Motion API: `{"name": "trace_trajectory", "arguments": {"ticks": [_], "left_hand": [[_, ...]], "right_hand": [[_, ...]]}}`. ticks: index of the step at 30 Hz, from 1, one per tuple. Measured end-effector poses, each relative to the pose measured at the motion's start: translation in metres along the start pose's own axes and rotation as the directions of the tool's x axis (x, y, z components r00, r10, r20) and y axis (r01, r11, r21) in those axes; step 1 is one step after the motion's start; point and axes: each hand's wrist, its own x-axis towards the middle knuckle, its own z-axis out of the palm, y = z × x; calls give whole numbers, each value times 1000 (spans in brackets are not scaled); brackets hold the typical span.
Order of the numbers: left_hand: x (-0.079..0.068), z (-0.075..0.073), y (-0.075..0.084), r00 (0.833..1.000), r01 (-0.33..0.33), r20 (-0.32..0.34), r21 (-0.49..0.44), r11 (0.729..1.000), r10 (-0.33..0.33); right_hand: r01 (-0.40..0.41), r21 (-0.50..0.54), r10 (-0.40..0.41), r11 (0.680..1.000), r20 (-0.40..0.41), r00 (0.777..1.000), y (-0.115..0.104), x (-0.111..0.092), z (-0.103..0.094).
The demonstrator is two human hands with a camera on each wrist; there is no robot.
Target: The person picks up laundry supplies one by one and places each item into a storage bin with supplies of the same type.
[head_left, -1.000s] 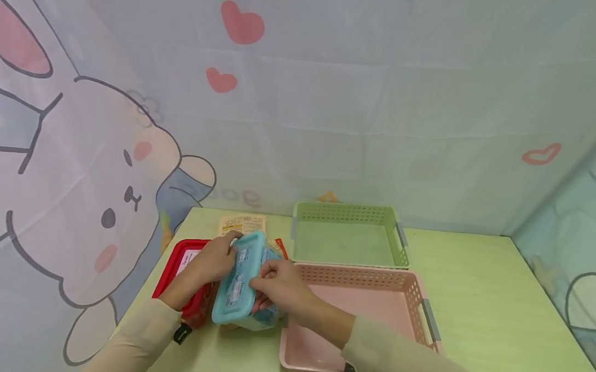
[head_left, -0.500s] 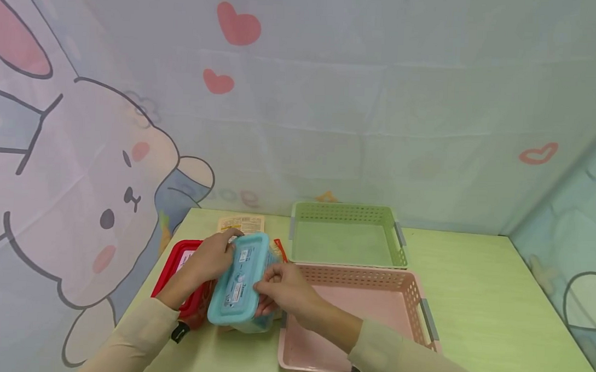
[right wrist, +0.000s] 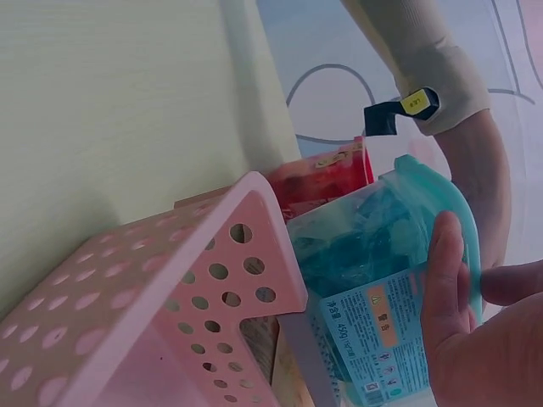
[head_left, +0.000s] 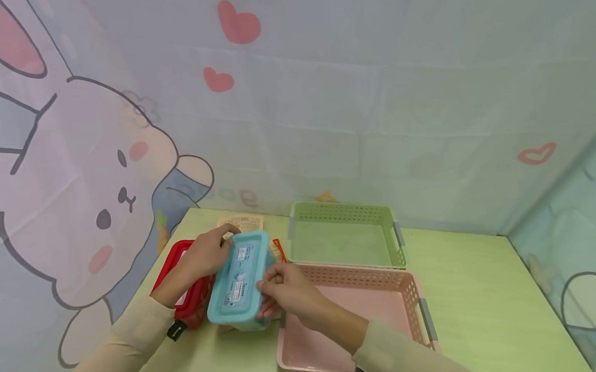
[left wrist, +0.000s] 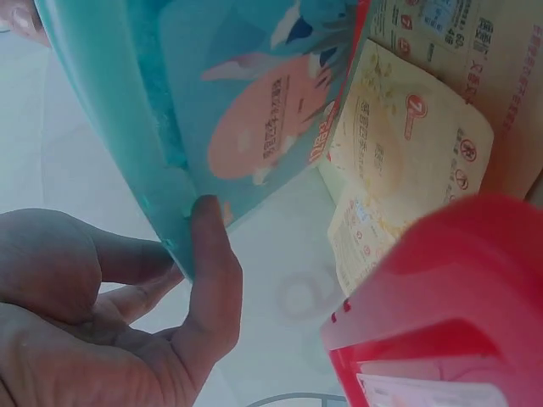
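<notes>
A clear plastic box with a light-blue lid (head_left: 238,277) stands tilted at the left of the table, its lid facing up toward the head camera. My left hand (head_left: 208,254) grips the lid's far left corner; in the left wrist view, a finger (left wrist: 212,288) bends against the box's side below the rim. At the near right edge, my right hand (head_left: 291,290) pinches the rim, with fingers (right wrist: 443,280) under it and the thumb over the lid. Blue contents show through the box's wall. A red-lidded box (head_left: 174,258) stands left of it, partly hidden by my left forearm.
A pink basket (head_left: 360,370) stands just right of the blue-lidded box. Behind it is a green basket (head_left: 342,242). Flat cream packets (left wrist: 407,127) lie behind the boxes, and a printed cloth (head_left: 330,99) hangs along the table's back.
The blue-lidded box has turned so that its lid faces more upward, and its lower end has shifted slightly left. Both hands keep their hold on the lid's edges.
</notes>
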Motion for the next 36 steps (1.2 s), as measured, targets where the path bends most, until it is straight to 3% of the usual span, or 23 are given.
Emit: {"name": "trace_trajectory", "arguments": {"ticks": [8, 17, 26, 36], "left_hand": [[-2, -4, 2, 1000, 22, 15, -23, 999, -22], [-4, -11, 3, 997, 13, 72, -121, 993, -4], [-5, -21, 5, 992, 28, 125, -275, 961, 7], [-7, -29, 13, 994, 31, 107, -368, 929, 9]], "right_hand": [[2, 12, -2, 1000, -15, 1000, 0, -5, -4], [14, -12, -14, 1000, -28, 1000, -7, -16, -10], [35, -63, -36, 997, -7, 999, -15, -22, -21], [59, -114, -58, 992, 12, 998, -22, -24, -41]]}}
